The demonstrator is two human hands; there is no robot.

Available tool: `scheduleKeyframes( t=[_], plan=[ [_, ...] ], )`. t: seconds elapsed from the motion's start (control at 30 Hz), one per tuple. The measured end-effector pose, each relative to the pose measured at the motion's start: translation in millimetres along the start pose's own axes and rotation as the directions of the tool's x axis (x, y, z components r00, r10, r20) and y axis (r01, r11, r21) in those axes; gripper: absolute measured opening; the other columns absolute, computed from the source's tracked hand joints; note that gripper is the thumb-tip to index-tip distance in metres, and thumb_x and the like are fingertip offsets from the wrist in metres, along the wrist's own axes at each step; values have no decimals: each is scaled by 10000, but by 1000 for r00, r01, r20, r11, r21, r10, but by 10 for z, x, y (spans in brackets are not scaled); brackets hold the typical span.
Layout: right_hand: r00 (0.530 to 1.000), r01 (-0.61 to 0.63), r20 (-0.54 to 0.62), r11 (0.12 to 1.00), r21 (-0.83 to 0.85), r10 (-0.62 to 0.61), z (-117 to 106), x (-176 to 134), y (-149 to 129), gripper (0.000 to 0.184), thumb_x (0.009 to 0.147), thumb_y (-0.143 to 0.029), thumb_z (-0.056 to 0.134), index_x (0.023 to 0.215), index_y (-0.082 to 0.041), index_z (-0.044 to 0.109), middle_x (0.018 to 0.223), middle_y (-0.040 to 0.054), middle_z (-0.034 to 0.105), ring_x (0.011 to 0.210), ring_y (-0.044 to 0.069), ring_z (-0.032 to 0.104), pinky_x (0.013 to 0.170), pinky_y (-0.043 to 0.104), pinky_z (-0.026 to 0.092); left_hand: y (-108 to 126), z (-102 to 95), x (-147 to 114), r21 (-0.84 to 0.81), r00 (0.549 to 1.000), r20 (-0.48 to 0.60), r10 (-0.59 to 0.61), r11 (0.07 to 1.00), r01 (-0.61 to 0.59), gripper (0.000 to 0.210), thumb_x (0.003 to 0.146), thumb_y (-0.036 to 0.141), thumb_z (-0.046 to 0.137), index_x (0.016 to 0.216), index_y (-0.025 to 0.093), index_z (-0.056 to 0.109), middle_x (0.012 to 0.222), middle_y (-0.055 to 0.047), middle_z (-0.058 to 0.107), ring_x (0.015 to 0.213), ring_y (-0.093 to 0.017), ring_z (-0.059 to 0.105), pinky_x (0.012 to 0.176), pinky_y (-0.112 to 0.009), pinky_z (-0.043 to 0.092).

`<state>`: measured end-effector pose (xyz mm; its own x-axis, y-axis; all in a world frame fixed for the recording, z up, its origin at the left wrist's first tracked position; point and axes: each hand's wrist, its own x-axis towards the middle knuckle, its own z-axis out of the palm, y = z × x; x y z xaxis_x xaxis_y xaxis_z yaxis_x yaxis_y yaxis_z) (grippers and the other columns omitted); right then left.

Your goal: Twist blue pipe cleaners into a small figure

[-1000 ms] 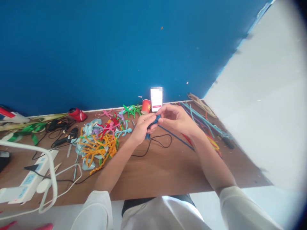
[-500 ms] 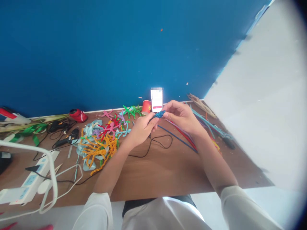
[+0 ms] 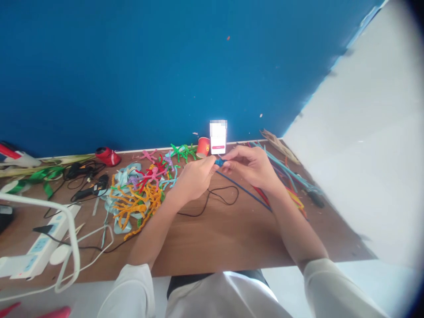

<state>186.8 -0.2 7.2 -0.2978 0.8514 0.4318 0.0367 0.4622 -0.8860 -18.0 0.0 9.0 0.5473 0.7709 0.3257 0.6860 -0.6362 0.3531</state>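
Between my two hands is a blue pipe cleaner (image 3: pixel 219 162), coiled into a thick short bundle and largely covered by fingers. My left hand (image 3: pixel 197 177) is closed on its left end, thumb on top. The thumb and fingers of my right hand (image 3: pixel 253 167) pinch its right end. A straight blue pipe cleaner (image 3: pixel 245 191) runs below the hands toward the right forearm; whether it joins the bundle I cannot tell. Behind the hands, a lit phone (image 3: pixel 218 138) stands against the wall beside an orange paper cup (image 3: pixel 202 147).
Orange pipe-cleaner shapes (image 3: pixel 137 203) lie left with pink figures (image 3: pixel 153 174) and green ones (image 3: pixel 183 152). Loose pipe cleaners (image 3: pixel 291 172) are at right. A black cable (image 3: pixel 205 205) loops midtable. A power strip (image 3: pixel 44 245) and white tubular frame (image 3: pixel 73 238) stand at near left.
My fingers have drawn closer together over the blue pipe cleaner, so less of it shows. My left hand has turned slightly, its knuckles more on top. The camera view has shifted a little.
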Motion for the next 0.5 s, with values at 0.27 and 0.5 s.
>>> scheduleKeyframes(
  t=[0.27,0.5],
  plan=[
    [994,85,-61,988,-130,-94,51,-8,-1,75,857,-262,742,866,-189,757,726,-2,745,645,152,729,628,259,596,4,16,0,-29,1000,-15,-25,999,24,275,1050,285,322,1000,167,565,776,-63,621,681,-198,588,620,-306,369],
    [998,26,-48,985,-173,-34,69,-15,14,85,875,-276,712,859,-200,749,763,6,751,663,155,717,636,279,594,-9,10,9,-77,999,-19,-27,997,26,248,1038,274,341,980,177,562,743,-47,587,657,-188,571,604,-298,356]
  ],
)
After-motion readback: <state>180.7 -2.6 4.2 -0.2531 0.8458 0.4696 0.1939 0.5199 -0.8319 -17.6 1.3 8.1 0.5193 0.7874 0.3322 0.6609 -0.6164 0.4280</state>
